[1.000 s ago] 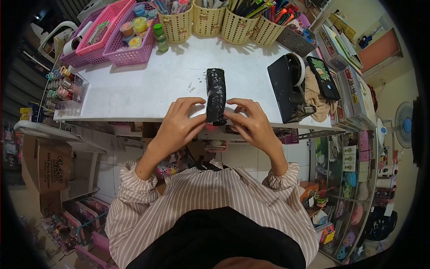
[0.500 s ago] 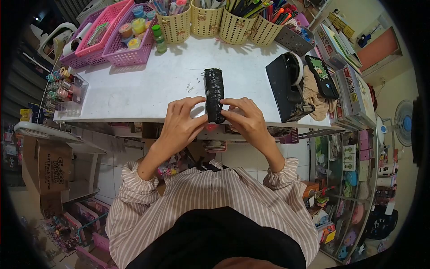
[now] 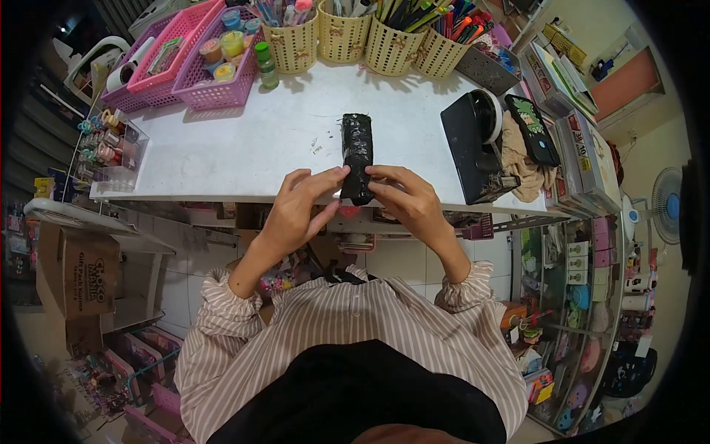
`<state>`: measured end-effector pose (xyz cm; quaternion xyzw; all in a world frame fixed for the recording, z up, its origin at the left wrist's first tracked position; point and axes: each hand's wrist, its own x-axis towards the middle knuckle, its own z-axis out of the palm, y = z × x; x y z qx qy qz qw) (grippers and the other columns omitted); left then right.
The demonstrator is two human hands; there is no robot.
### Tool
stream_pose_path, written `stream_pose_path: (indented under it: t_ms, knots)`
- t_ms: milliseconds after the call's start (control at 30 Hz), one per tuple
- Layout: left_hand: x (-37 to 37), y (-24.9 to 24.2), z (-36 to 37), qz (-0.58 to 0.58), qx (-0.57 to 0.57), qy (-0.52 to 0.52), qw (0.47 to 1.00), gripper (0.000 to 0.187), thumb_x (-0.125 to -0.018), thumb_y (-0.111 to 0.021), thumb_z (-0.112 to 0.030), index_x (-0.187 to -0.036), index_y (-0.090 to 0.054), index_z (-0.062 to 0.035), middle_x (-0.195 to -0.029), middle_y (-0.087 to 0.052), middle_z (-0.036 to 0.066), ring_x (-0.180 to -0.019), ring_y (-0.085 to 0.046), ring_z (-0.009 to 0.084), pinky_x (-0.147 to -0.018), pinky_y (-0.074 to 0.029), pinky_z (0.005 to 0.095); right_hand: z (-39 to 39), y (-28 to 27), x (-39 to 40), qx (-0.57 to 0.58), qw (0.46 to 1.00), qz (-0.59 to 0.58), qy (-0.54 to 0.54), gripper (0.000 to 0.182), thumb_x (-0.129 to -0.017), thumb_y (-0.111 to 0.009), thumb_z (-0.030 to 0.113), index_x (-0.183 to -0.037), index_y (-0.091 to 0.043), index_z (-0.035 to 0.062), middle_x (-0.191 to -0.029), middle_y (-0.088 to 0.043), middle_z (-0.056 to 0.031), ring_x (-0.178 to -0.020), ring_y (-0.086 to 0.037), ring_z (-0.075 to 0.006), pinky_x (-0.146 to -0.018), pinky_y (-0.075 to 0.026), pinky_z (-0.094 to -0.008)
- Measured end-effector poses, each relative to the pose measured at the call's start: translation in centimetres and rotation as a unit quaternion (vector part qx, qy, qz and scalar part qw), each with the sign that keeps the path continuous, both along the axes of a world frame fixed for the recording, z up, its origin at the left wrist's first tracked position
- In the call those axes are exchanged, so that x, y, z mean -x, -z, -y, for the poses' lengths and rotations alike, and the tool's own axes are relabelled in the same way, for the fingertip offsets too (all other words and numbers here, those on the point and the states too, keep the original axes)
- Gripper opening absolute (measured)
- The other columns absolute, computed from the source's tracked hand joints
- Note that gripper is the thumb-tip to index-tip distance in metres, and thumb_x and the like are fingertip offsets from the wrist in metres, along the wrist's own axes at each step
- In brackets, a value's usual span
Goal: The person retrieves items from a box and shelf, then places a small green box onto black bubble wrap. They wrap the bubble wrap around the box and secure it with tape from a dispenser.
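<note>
A long package wrapped in shiny black plastic or tape (image 3: 358, 148) lies on the white table, pointing away from me, its near end at the table's front edge. On its left is my left hand (image 3: 296, 211), fingers stretched and thumb spread apart; the index fingertip touches the package's side and the thumb sits off its near end. My right hand (image 3: 410, 203) has its fingertips and thumb on the package's right side, gripping it near that end. The underside of the package is hidden.
A black tape dispenser (image 3: 470, 148) stands to the right, near a phone in a dark case (image 3: 532, 129) on a beige cloth (image 3: 521, 166). Cream pen baskets (image 3: 392, 48), a purple basket (image 3: 214, 92) and a green-capped bottle (image 3: 266, 66) line the back.
My left thumb has come away from the package, and the left index finger has moved onto its side. My right fingers stay on the package, which has barely shifted.
</note>
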<state>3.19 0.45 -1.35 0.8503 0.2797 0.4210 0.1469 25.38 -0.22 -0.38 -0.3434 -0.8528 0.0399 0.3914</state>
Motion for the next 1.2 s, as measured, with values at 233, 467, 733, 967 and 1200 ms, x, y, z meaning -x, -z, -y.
stream_pose_path:
  t_ms: [233,467,733,967,1200]
  knots:
    - [-0.7,-0.6,0.1,-0.109,-0.081,-0.058,0.989,0.041,-0.072,-0.067,-0.01,-0.112,-0.058,-0.0072,-0.119,-0.054,0.004,-0.105,-0.053,0.0201,-0.086,-0.037,0.0374,0.1,0.2,0.2,0.011,1.0,-0.011,0.009,0.02,-0.068,-0.065,-0.001,-0.088,-0.062,-0.0003,-0.105,-0.061,-0.0105,-0.082,-0.063,-0.0215,-0.069,-0.053,-0.0297]
    - [-1.3,-0.5,-0.2,-0.09,-0.087,-0.055,0.991,0.035,-0.071,-0.068,-0.013,-0.105,-0.061,-0.0047,-0.111,-0.055,0.005,-0.099,-0.053,0.0188,-0.082,-0.038,0.0353,0.2,0.3,0.2,-0.004,1.0,0.002,0.01,0.022,-0.069,-0.064,0.004,-0.09,-0.063,0.0028,-0.108,-0.059,-0.0088,-0.083,-0.062,-0.0212,-0.07,-0.052,-0.0307]
    - [-1.5,-0.3,-0.6,-0.046,-0.07,-0.047,0.995,0.028,-0.07,-0.068,-0.011,-0.097,-0.063,-0.0026,-0.103,-0.059,0.006,-0.092,-0.057,0.0192,-0.078,-0.04,0.0335,0.1,0.0,0.3,0.013,1.0,0.016,0.008,0.021,-0.069,-0.064,0.0,-0.091,-0.062,0.0009,-0.107,-0.059,-0.0114,-0.084,-0.062,-0.0219,-0.07,-0.053,-0.0302]
    - [-2.1,-0.2,-0.7,-0.004,-0.084,-0.07,0.994,0.021,-0.071,-0.068,-0.01,-0.09,-0.065,-0.0026,-0.095,-0.061,0.004,-0.088,-0.057,0.0197,-0.075,-0.041,0.0323,0.1,0.2,0.6,0.01,1.0,-0.018,0.02,0.022,-0.066,-0.068,0.003,-0.085,-0.059,0.0008,-0.104,-0.06,-0.0084,-0.083,-0.061,-0.0225,-0.068,-0.05,-0.0308]
    - [-2.1,-0.2,-1.0,-0.011,-0.081,-0.056,0.995,0.022,-0.071,-0.068,-0.011,-0.091,-0.064,-0.0028,-0.096,-0.06,0.004,-0.088,-0.057,0.0208,-0.077,-0.041,0.033,-0.3,0.3,0.8,-0.04,0.999,-0.014,0.032,0.023,-0.064,-0.069,0.003,-0.084,-0.057,0.0011,-0.101,-0.061,-0.008,-0.08,-0.061,-0.0216,-0.067,-0.049,-0.0312]
